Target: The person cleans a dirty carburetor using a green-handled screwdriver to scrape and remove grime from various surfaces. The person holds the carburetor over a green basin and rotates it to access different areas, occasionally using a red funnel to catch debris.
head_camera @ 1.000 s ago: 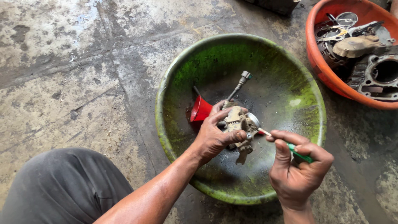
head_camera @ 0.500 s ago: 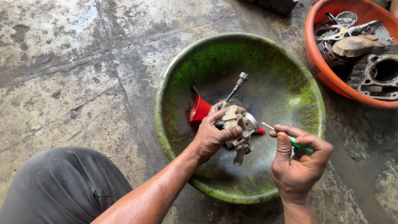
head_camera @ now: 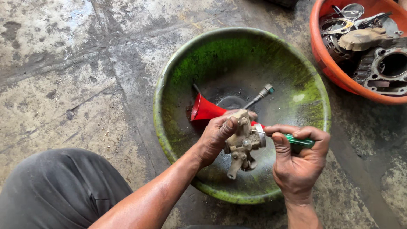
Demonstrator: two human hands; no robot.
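Note:
My left hand [head_camera: 217, 138] grips a grimy metal carburettor [head_camera: 241, 144] over a green basin [head_camera: 169, 110]. My right hand [head_camera: 299, 159] holds a green-handled screwdriver [head_camera: 296, 140], its thin shaft pressed sideways against the carburettor's right side. Both hands hover above the basin's dark, wet bottom. A red funnel [head_camera: 205, 110] lies in the basin behind my left hand, partly hidden. A metal rod with a socket-like tip [head_camera: 260, 95] rests in the basin beyond the carburettor.
An orange basin [head_camera: 328, 68] at the top right holds several dirty engine parts, among them a cylinder block [head_camera: 388, 70]. The floor [head_camera: 63, 76] is stained, cracked concrete. My knee in grey trousers [head_camera: 55, 191] fills the lower left.
The screwdriver tip has come back against the carburettor after drawing slightly away. My left hand has turned the carburettor a little. The view has shifted slightly.

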